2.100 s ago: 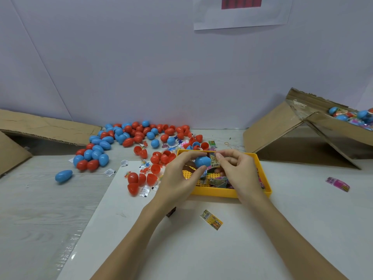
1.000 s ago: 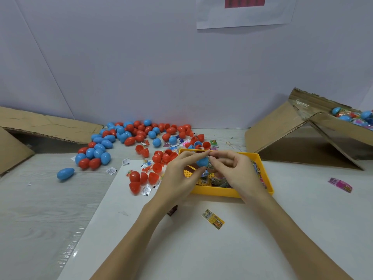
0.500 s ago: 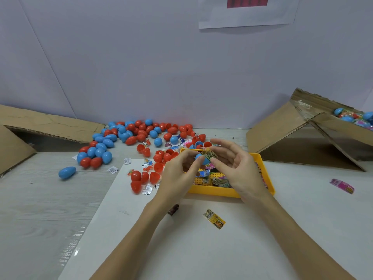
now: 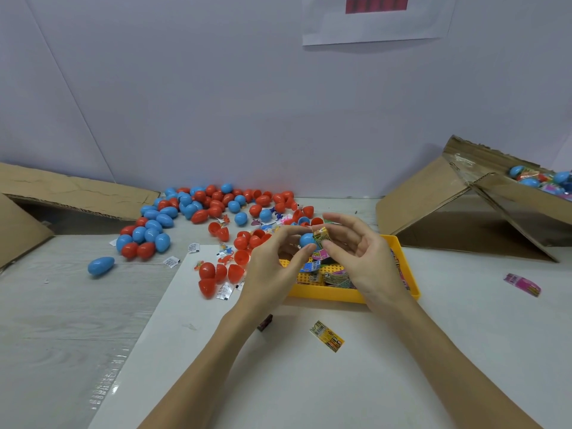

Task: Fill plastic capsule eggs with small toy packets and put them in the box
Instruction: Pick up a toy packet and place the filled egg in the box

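We observe the left hand raised over the yellow plastic tray, its grip curled round a smooth blue capsule half held between thumb and fingertips. The right hand meets it from the opposite side; its thumb and forefinger pinch a small crinkled foil packet, yellow-green and printed, which touches the rim of the blue capsule half. The remaining right fingers are spread and loosely curved.

The tray is rectangular and shallow-walled, with a studded yellow floor; it holds a loose layer of glossy toy packets in mixed colours. It rests on a flat white sheet laid over the pale wood-grain surface.

To the left of the tray we note open red capsule halves, round and hollow, with small white sachets beside them. Farther back lies a scattered heap of closed egg-shaped capsules, red and blue, and a single blue egg lies well apart on the left.

One flat yellow packet lies on the white sheet near the forearms; a pink packet lies at the right. A corrugated cardboard box at the right, flaps folded outward, contains blue eggs and packets at its upper edge. Another cardboard flap lies at the left.
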{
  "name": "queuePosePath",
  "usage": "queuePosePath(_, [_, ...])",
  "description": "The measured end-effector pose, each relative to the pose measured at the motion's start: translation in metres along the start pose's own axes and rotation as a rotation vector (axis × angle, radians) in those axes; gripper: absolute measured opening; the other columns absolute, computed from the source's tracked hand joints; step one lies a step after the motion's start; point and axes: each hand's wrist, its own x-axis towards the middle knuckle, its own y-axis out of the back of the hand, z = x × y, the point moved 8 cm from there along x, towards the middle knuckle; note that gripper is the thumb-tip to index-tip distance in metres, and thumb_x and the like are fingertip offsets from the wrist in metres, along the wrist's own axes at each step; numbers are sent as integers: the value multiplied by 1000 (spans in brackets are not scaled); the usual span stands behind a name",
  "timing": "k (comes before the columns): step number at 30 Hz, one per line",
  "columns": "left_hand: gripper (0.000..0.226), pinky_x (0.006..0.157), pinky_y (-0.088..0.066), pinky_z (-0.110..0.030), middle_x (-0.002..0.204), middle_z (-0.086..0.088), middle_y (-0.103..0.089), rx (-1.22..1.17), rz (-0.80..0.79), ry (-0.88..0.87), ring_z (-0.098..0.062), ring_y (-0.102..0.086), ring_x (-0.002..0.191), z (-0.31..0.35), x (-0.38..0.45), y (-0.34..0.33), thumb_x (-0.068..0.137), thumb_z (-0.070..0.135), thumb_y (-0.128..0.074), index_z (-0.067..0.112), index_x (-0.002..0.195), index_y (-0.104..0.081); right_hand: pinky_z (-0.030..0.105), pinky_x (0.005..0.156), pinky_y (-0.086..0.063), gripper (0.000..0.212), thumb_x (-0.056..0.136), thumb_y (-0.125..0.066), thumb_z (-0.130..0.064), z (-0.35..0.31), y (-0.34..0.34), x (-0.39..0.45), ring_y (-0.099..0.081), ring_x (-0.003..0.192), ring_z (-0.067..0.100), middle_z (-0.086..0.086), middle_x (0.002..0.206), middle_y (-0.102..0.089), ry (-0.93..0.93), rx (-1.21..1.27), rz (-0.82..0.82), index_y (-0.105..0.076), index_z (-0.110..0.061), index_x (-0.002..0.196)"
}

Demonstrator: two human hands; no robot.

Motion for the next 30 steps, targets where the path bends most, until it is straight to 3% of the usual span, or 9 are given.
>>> queuePosePath(10, [29, 81, -59, -29, 98, 7, -73, -12, 10, 9, -9, -69, 90, 2, 0, 1, 95, 28, -70, 17, 121, -69, 21, 91, -57, 42, 91, -76, -10, 2, 2, 0, -72, 111, 11, -5, 113, -77, 15, 20, 63, -67, -23, 130])
queuePosePath(15, [28, 81, -59, -33, 97, 5, -73, -25, 6, 13, -13, -70, 90, 2, -1, 1, 95, 30, -70, 18, 120, -70, 21, 90, -58, 40, 92, -76, -10, -1, 1, 0, -73, 110, 12, -4, 112, -78, 31, 36, 71, -67, -20, 129])
queuePosePath(20, [27, 80, -60, -29, 100, 7, -73, -28, 2, -33, -13, -70, 90, 6, -1, 1, 93, 23, -74, 28, 119, -68, 20, 90, -57, 41, 90, -78, -11, -4, 0, -1, -72, 110, 9, -6, 112, -77, 37, -12, 55, -68, -21, 128])
queuePosePath(24, [32, 82, -60, -31, 104, 6, -73, -11, -7, -54, -14, -71, 92, 5, -1, 0, 93, 21, -74, 18, 125, -68, 20, 90, -57, 40, 90, -78, -12, -8, 0, -1, -72, 109, 10, -5, 113, -77, 57, -31, 61, -67, -18, 128])
queuePosePath(30, [32, 84, -60, -28, 107, 7, -73, -39, 56, -77, -11, -70, 95, 7, 0, 4, 91, 19, -76, 14, 122, -67, 21, 88, -59, 28, 85, -76, -31, -12, -2, -3, -72, 105, 5, -14, 110, -77, 39, -128, 53, -76, -24, 113])
